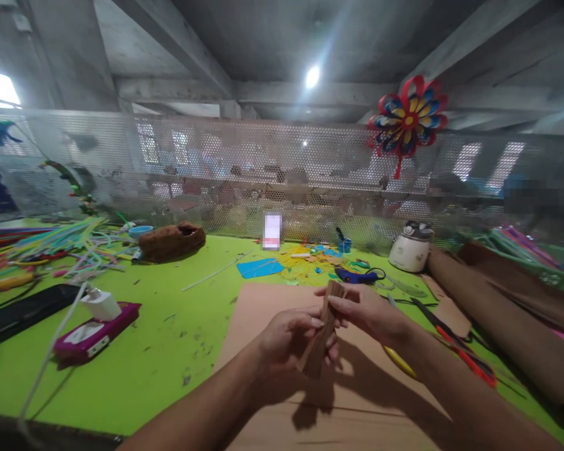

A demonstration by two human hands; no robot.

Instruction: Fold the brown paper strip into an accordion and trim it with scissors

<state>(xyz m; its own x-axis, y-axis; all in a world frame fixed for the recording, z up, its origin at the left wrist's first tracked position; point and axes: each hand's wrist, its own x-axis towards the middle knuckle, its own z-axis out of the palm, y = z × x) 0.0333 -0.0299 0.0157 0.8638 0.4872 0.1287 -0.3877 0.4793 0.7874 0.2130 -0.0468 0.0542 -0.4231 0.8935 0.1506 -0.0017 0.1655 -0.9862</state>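
Note:
A brown strip (320, 338), folded lengthwise into layers and flaring at its lower end, is held tilted in both hands; its material is hard to tell. My left hand (282, 338) closes around its lower half from the left. At the upper end, my right hand (369, 310) pinches it, thumb on the near face. Below the hands lies a tan sheet (256, 307), with their shadow on it. Partly behind my right forearm shows a yellow-handled tool (399, 362).
Red-handled scissors (474, 366) and a long brown roll (507, 326) lie at right. A blue glue gun (357, 276) rests beyond the hands, near yellow scraps (298, 266) and a blue card (259, 268). A purple power strip (98, 335) sits left. Mesh (207, 163) borders the back.

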